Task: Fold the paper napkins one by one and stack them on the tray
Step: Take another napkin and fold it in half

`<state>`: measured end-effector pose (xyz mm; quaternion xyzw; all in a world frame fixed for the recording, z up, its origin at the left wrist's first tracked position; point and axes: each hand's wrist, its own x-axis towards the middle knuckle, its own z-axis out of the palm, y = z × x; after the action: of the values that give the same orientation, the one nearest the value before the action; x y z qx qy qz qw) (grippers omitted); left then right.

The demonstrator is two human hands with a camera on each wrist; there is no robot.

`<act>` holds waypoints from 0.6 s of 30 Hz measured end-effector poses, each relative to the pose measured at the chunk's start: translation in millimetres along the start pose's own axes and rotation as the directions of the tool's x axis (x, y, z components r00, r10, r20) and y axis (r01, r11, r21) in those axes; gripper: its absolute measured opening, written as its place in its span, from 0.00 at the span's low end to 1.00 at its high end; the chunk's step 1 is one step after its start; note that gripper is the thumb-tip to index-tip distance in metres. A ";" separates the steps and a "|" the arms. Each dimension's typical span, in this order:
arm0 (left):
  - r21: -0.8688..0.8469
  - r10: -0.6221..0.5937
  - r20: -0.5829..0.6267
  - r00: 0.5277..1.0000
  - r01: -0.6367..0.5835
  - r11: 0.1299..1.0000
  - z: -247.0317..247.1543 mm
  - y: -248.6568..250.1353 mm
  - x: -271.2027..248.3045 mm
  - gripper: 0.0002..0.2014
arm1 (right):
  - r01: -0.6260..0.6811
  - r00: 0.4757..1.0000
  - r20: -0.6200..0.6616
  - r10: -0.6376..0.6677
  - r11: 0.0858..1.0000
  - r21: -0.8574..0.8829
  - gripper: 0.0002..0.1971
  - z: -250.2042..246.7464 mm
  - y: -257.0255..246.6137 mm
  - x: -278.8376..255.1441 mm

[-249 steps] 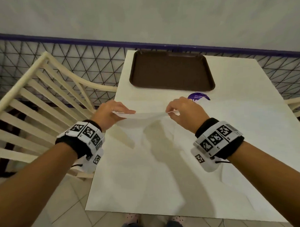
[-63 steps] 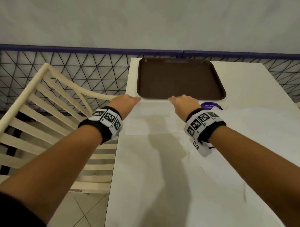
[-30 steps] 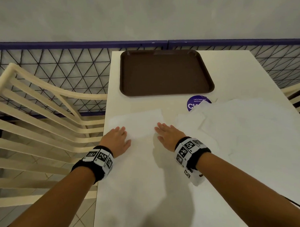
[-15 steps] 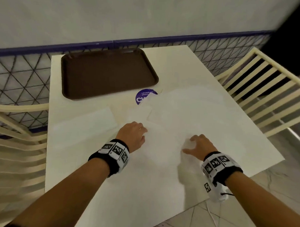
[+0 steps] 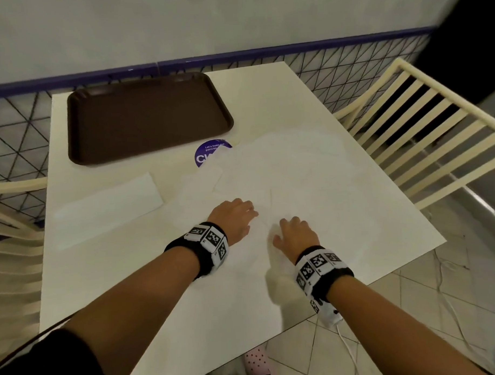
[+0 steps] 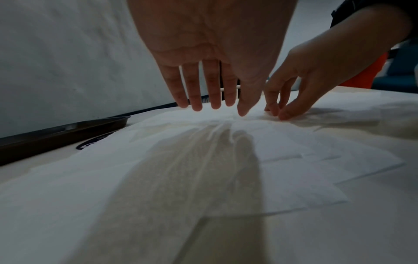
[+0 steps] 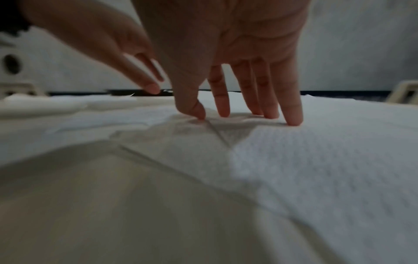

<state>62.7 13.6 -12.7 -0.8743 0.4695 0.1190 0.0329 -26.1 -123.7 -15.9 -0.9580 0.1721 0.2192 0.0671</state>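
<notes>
The dark brown tray [image 5: 150, 117] lies bare at the far left of the white table [image 5: 132, 289]. One folded napkin [image 5: 106, 206] lies flat in front of it. A loose pile of unfolded white napkins [image 5: 296, 171] covers the middle and right. My left hand [image 5: 248, 212] is over the pile's near part with straight fingers [image 6: 196, 105], the tips at the paper. Beside it my right hand [image 5: 287, 223] presses its spread fingertips [image 7: 293, 121] and thumb onto the top napkin [image 7: 316, 151], which wrinkles under them. Neither hand grips anything.
A round purple sticker [image 5: 210, 156] shows between tray and pile, partly covered by napkins. Cream slatted chairs stand at the right [image 5: 424, 142] and left [image 5: 12, 223]. A tiled wall with a blue stripe [image 5: 236, 54] runs behind. The table's near right edge [image 5: 384, 272] is close to my right wrist.
Both hands left the folded napkin and moved right onto the loose pile. In the last half second my right hand slid left, close to my left hand.
</notes>
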 end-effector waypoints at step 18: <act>0.238 0.177 0.173 0.969 -0.215 0.947 0.7 20.4 73.2 0.18 | 0.038 0.996 0.070 -0.054 0.978 0.205 0.15 -20.1 26.2 -1.7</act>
<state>84.5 -57.1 -29.8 -0.8002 0.5619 0.1254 0.1678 -29.0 -151.7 1.4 -0.9409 0.1687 0.2348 0.1761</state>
